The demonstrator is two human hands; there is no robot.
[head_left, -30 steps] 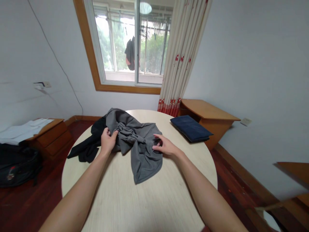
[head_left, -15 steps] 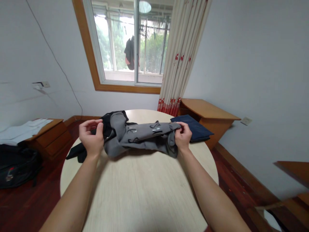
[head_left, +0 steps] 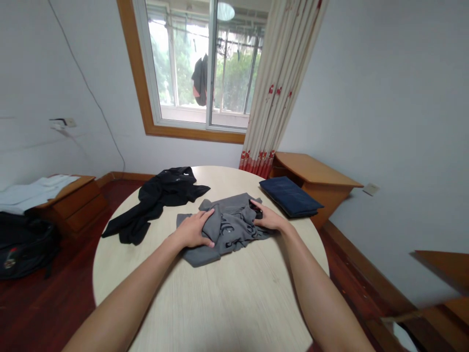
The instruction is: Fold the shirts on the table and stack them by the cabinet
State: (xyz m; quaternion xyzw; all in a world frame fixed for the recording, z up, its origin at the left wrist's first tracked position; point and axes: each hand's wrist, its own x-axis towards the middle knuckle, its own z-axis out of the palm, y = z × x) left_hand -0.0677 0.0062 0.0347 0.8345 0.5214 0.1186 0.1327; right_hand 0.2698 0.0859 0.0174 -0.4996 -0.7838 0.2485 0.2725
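A grey shirt with dark lettering (head_left: 236, 227) lies crumpled on the round table (head_left: 227, 303). On its left part rests my left hand (head_left: 195, 231), fingers and thumb spread over the fabric. My right hand (head_left: 270, 218) touches the shirt's right end, its fingers and thumb apart; some fingertips are against dark folds. Behind and left of my left hand is a loosely spread black garment (head_left: 161, 195). A folded dark blue garment (head_left: 289, 195) sits at the table's right edge, just beyond my right hand.
A wooden desk (head_left: 318, 171) stands behind the table's right side. Papers (head_left: 40, 190) lie on a low cabinet (head_left: 82, 205) at left, with a black backpack (head_left: 25, 249) in front of it. A curtain (head_left: 278, 93) hangs beside the window.
The grey shirt, held up and stretched between my hands before, now lies on the table, nearer to me. My left hand has moved right and down; both hands' fingers have spread. The black garment shows more fully.
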